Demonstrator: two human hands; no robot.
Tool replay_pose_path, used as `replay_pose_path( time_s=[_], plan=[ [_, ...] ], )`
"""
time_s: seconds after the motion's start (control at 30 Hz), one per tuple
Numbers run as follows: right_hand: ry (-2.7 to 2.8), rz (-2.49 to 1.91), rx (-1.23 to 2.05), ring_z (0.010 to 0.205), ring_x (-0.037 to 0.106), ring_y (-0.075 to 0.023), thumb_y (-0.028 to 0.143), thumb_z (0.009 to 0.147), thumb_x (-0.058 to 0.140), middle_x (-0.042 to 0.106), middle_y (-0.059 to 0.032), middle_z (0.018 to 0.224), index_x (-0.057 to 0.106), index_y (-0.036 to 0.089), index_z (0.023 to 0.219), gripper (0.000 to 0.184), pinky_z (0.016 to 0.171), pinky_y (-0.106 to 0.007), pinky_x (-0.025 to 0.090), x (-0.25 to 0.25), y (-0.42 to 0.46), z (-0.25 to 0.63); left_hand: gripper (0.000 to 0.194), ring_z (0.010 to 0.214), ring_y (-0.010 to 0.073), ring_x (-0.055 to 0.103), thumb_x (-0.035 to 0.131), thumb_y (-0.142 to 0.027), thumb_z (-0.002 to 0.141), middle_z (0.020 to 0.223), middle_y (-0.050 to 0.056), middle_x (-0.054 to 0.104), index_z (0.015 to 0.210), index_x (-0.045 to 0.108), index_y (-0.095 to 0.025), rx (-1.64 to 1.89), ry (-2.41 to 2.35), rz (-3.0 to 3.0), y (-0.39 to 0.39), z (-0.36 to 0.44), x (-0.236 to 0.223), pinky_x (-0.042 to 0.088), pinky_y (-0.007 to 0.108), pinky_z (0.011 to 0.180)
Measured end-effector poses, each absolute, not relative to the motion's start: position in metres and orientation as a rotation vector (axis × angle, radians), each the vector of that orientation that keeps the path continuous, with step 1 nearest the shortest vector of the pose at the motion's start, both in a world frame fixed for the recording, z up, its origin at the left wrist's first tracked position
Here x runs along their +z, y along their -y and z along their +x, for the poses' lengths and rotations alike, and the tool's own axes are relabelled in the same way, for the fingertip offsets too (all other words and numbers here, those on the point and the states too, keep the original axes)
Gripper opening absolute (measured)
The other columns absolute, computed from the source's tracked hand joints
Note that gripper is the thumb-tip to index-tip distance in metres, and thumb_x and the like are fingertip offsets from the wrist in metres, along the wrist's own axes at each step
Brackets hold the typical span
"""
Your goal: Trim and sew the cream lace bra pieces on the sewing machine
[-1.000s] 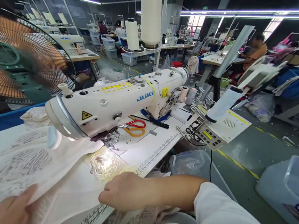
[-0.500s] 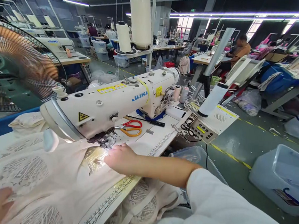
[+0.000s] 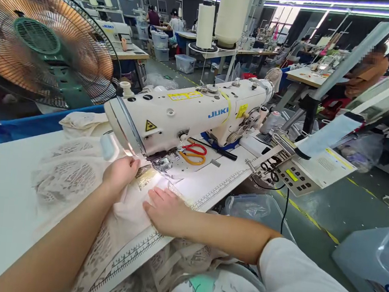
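Note:
A white sewing machine [image 3: 190,114] stands on the table, its lit needle area [image 3: 160,163] just ahead of my hands. Pale pink garment fabric with lace panels [image 3: 72,174] lies under the needle area and trails over the table edge. My left hand [image 3: 120,174] is closed at the left of the presser foot, fingertips pinching the fabric. Flat on the cloth in front of the foot lies my right hand [image 3: 168,211], fingers stretched out. A shiny yellowish plate [image 3: 146,178] shows between the hands.
Red-and-orange-handled scissors [image 3: 193,154] lie right of the needle, beside a black-handled tool [image 3: 226,154]. A control box [image 3: 296,175] is mounted at the right. A large fan [image 3: 50,42] stands at the left. Several people work at tables farther back.
My left hand has moved from the lower left up to the needle area and closed on the fabric. My right hand has drawn back from the foot and flattened. The view has turned left.

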State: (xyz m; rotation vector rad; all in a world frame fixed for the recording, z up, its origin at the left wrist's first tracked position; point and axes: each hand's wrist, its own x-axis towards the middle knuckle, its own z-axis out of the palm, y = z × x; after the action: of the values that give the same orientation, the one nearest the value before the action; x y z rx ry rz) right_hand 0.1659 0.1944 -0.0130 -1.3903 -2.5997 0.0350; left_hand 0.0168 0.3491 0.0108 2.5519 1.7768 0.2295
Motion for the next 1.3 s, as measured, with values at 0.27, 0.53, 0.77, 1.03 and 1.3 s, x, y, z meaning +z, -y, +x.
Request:
replay_pose_path(
  time_s=[0.27, 0.53, 0.77, 1.03, 1.3],
  plan=[
    [2.827, -0.916, 0.069, 0.121, 0.050, -0.0231, 0.028, 0.091, 0.050, 0.058, -0.0129, 0.126, 0.061, 0.014, 0.116, 0.030, 0.103, -0.038, 0.038, -0.003, -0.242, 0.186, 0.046, 0.102, 0.0206, 0.063, 0.028, -0.045, 0.086, 0.109, 0.009, 0.069, 0.098, 0.065, -0.020, 0.218, -1.199, 2.764, -0.305, -0.002, 0.011, 0.050, 0.030, 0.089],
    [2.619, -0.955, 0.105, 0.125, 0.050, -0.0213, 0.034, 0.093, 0.047, 0.059, -0.0146, 0.129, 0.060, 0.010, 0.115, 0.035, 0.108, -0.037, 0.037, -0.027, -0.230, 0.205, 0.051, 0.124, 0.0265, 0.051, 0.029, -0.041, 0.091, 0.134, 0.014, 0.056, 0.123, 0.057, -0.013, 0.281, -1.039, 2.803, -0.283, 0.000, -0.019, 0.042, 0.043, 0.104],
    [2.420, -1.075, 0.180, 0.127, 0.047, -0.0267, 0.035, 0.089, 0.053, 0.060, -0.0150, 0.127, 0.060, 0.012, 0.113, 0.034, 0.106, -0.045, 0.038, -0.039, -0.216, 0.217, 0.046, 0.121, 0.0258, 0.053, 0.031, -0.040, 0.091, 0.132, 0.011, 0.058, 0.121, 0.059, -0.018, 0.288, -1.109, 2.807, -0.288, 0.010, -0.017, 0.041, 0.043, 0.104],
    [2.347, -1.116, 0.103, 0.123, 0.050, -0.0274, 0.034, 0.086, 0.056, 0.062, -0.0130, 0.124, 0.063, 0.014, 0.108, 0.031, 0.103, -0.043, 0.040, -0.037, -0.215, 0.214, 0.047, 0.120, 0.0292, 0.053, 0.031, -0.038, 0.091, 0.131, 0.014, 0.058, 0.120, 0.060, -0.015, 0.249, -1.180, 2.832, -0.291, 0.019, -0.013, 0.043, 0.046, 0.101],
    [2.375, -1.126, 0.154, 0.121, 0.051, -0.0241, 0.035, 0.087, 0.055, 0.062, -0.0116, 0.124, 0.061, 0.016, 0.110, 0.030, 0.106, -0.043, 0.035, -0.038, -0.215, 0.215, 0.045, 0.120, 0.0290, 0.053, 0.032, -0.037, 0.091, 0.132, 0.015, 0.057, 0.120, 0.059, -0.015, 0.220, -1.186, 2.854, -0.293, 0.019, -0.013, 0.044, 0.044, 0.100]
  ],
)
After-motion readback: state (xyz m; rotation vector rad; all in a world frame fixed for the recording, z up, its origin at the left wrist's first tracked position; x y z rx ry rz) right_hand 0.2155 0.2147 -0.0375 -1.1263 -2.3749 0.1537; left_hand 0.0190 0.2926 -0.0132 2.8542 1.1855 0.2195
